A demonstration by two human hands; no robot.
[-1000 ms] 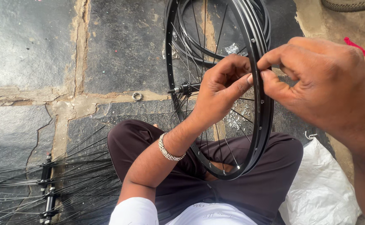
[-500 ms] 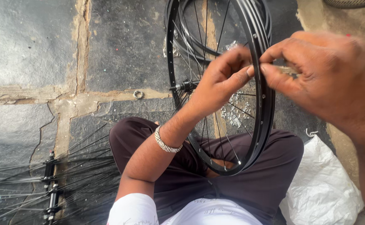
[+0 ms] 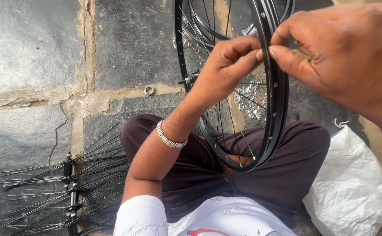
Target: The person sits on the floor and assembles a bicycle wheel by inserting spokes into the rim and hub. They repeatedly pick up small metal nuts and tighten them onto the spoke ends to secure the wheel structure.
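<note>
1. I see the black wheel rim point(image 3: 275, 100) standing upright over my lap, its lower arc resting between my thighs.
2. My left hand point(image 3: 226, 65) reaches through the spokes point(image 3: 226, 126), fingers pinched closed against the rim's inner face; what it pinches is too small to tell.
3. My right hand point(image 3: 344, 57) meets it from the outer side, thumb and forefinger closed on the rim edge.
4. A pile of small silver nipples point(image 3: 250, 102) lies on the stone floor point(image 3: 34, 48) behind the wheel.
5. Spoked hubs point(image 3: 71, 192) lie left; a white bag point(image 3: 352, 188) lies right.
</note>
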